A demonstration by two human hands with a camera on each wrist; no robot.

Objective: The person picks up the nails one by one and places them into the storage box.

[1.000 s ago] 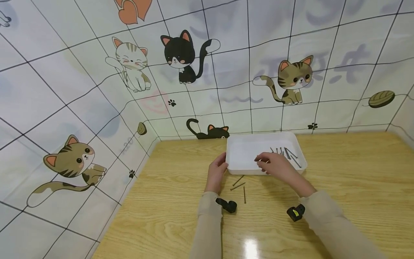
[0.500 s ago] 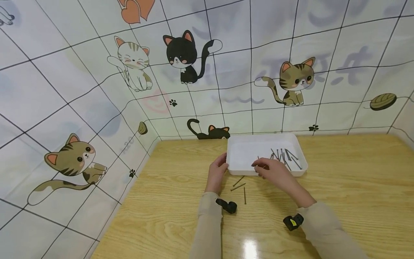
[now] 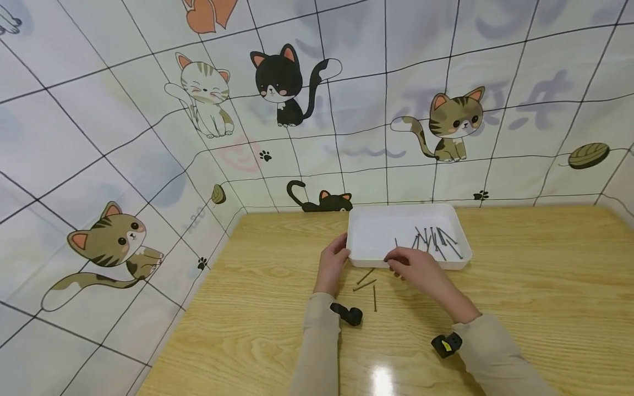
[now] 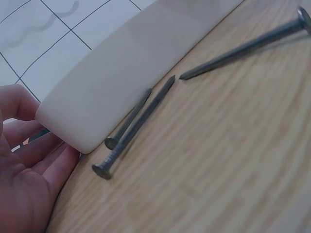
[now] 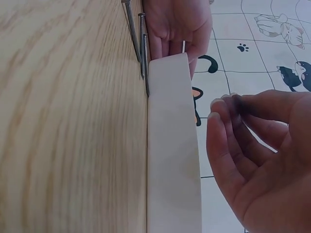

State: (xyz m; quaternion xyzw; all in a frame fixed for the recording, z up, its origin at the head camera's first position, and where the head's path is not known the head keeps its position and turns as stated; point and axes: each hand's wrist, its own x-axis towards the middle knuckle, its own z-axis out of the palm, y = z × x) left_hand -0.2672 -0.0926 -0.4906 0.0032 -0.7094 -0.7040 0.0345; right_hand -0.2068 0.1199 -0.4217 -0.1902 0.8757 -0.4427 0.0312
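Note:
My left hand (image 3: 333,265) grips the left front corner of a shallow white tray (image 3: 371,231), with fingers bent round the wall in the left wrist view. Several steel nails (image 3: 435,240) lie in the right part of the tray; a single one (image 3: 396,242) sits nearer its middle. Over the front rim hovers my right hand (image 3: 417,270). Its fingers are loosely curved, thumb close to the fingertips, and nothing shows between them in the right wrist view. Three loose nails lie on the table before the tray, one apart (image 4: 243,48) from two close together (image 4: 138,126).
The wooden table (image 3: 257,330) runs back to a cloth wall (image 3: 366,121) printed with cartoon cats. It stands right behind the tray. Black wrist cameras (image 3: 348,314) sit on both of my sleeves.
My right hand has drawn back a little from over the tray toward its front rim, uncovering more nails inside, including the single one. The left hand has stayed on the corner.

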